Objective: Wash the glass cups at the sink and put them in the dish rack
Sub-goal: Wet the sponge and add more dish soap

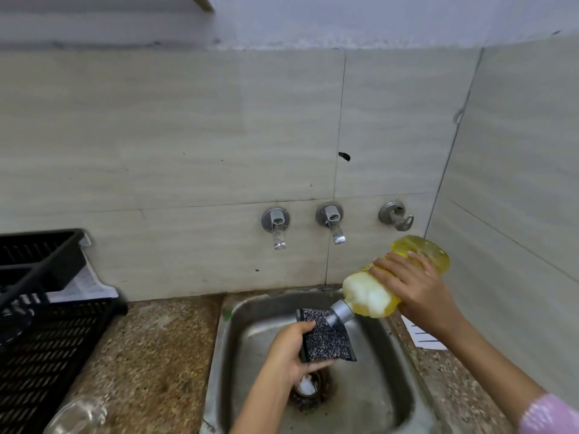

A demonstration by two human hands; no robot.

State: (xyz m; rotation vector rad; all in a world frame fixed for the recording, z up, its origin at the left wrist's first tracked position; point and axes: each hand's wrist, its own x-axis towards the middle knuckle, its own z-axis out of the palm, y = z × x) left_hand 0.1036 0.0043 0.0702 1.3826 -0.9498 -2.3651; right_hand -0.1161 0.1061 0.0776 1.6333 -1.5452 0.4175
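Over the steel sink [398, 383], my left hand [288, 352] grips a dark speckled scrub sponge [327, 339] by its left edge. My right hand [413, 283] holds a yellow dish soap bottle [376, 296] tilted down to the left, its grey cap touching the top of the sponge. A clear glass cup [78, 416] lies on the speckled counter at the bottom left, blurred. The black dish rack [47, 339] stands on the counter at the left.
Two taps [275, 227] [332, 222] and a third wall valve [396, 216] stick out of the tiled wall above the sink. A white lump sits in the sink drain [308, 386]. Paper [423, 336] lies on the counter right of the sink.
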